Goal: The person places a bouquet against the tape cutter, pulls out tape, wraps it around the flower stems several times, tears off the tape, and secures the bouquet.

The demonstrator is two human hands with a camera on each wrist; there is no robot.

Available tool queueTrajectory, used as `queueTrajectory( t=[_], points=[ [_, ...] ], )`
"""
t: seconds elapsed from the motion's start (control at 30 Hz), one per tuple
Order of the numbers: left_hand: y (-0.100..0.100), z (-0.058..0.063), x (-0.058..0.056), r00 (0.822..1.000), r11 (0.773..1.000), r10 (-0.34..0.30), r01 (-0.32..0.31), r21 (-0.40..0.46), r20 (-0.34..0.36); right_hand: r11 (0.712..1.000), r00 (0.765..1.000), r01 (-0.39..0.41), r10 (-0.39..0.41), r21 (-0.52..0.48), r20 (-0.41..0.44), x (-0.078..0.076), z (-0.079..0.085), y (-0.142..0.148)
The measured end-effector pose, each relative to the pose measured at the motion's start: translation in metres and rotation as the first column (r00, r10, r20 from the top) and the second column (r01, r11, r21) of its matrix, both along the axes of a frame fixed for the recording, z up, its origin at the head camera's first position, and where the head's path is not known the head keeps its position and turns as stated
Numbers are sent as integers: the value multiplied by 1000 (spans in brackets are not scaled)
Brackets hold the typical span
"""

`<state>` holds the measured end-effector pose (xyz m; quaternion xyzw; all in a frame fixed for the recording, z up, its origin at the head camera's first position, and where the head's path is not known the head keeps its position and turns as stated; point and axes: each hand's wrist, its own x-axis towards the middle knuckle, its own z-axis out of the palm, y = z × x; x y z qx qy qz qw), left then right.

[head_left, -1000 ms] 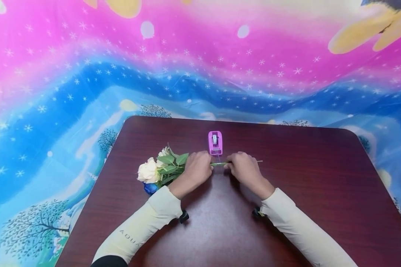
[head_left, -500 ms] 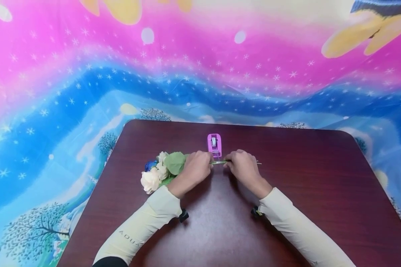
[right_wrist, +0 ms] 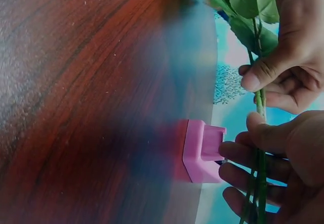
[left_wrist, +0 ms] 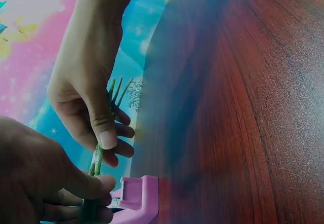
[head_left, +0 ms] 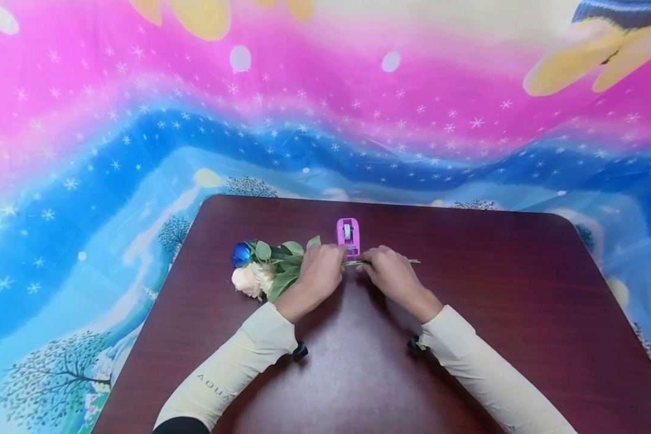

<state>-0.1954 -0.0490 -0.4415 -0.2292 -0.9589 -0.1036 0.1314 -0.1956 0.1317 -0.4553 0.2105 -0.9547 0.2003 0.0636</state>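
A small bunch of flowers lies crosswise in my two hands, with a blue rose point(head_left: 241, 254), a cream rose point(head_left: 246, 281) and green leaves point(head_left: 284, 271) on the left. My left hand point(head_left: 321, 270) pinches the stems point(right_wrist: 260, 101) just below the leaves. Further down, my right hand point(head_left: 393, 276) pinches them between thumb and fingers, its other fingers loosely spread in the right wrist view. The stem ends point(left_wrist: 119, 89) stick out beyond the right hand. Between the hands, a pale shiny patch shows on the stems. Just behind stands a pink tape dispenser point(head_left: 348, 235).
The dark red-brown wooden table point(head_left: 521, 313) has rounded far corners. Behind it hangs a pink and blue printed cloth point(head_left: 325, 108) with snowflakes and trees. Both forearms wear pale sleeves point(head_left: 239, 355).
The bunch has turned about its stems: the blue rose has gone from the near side to the far side of the cream rose. My right hand has shifted slightly left.
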Motion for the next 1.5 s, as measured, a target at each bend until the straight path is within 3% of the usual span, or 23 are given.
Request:
queueTrajectory(
  t=[0.13,0.23,0.43,0.53,0.73,0.97,1.2,1.5],
  points=[
    [-1,-1,-1,999,1000,-15,15,6,-40,999,998,-19,17,-31,-65,-2,-3,1],
    [-1,-2,-1,999,999,-28,28,23,-30,998,990,-28,21,-53,-136,-3,-7,2],
    [-3,1,-4,991,999,-37,34,24,132,997,974,-29,13,-70,-226,-5,-12,3],
    [-3,2,-5,984,1000,-22,22,6,178,997,974,-31,14,-72,-226,-5,-13,3],
    [-2,0,-6,994,1000,-2,4,-23,110,998,992,-38,32,-53,-119,-7,-12,4],
    [0,-2,-6,996,1000,7,-4,-30,84,997,998,-68,68,-27,-6,-10,-11,6],
    [0,-4,-6,997,999,-17,20,-27,79,998,991,-59,53,-39,-126,-10,-11,6],
    [-2,0,-10,984,1000,-20,18,11,179,997,971,-61,48,-49,-233,-11,-14,5]
  ],
)
